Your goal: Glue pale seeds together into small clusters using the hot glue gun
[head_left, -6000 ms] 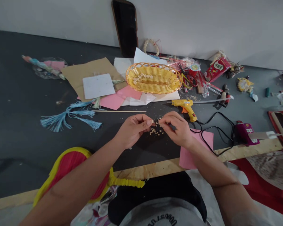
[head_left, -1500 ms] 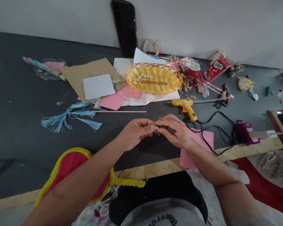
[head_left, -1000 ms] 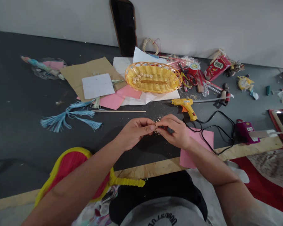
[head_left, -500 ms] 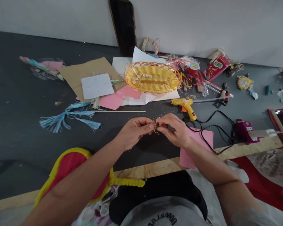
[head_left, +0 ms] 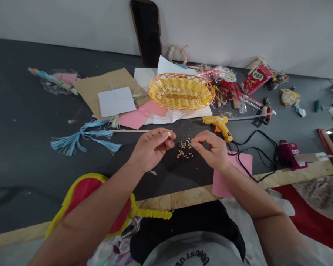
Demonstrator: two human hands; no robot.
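Small beige pieces [head_left: 184,148] lie scattered on the dark table between my hands. My left hand [head_left: 152,147] is to their left, fingers curled, with thumb and forefinger pressed together around something too small to make out. On their right side, my right hand [head_left: 211,147] has thumb and forefinger pinched at the edge of the pieces; what they hold, if anything, is too small to tell. Beyond my hands stands a yellow woven basket [head_left: 183,92] with several pale flower-like pieces [head_left: 170,90] inside. A yellow glue gun [head_left: 218,123] lies just past my right hand.
Blue tassels [head_left: 83,136] and a thin stick lie at the left, near stacked papers [head_left: 116,101]. Pink paper [head_left: 233,173] and a black cord are under and beside my right forearm. A phone [head_left: 147,33] leans at the back. A yellow-red object [head_left: 83,192] sits below my left forearm.
My hands have moved apart, my left one to the left and my right one slightly right. More of the beige pieces between them now shows.
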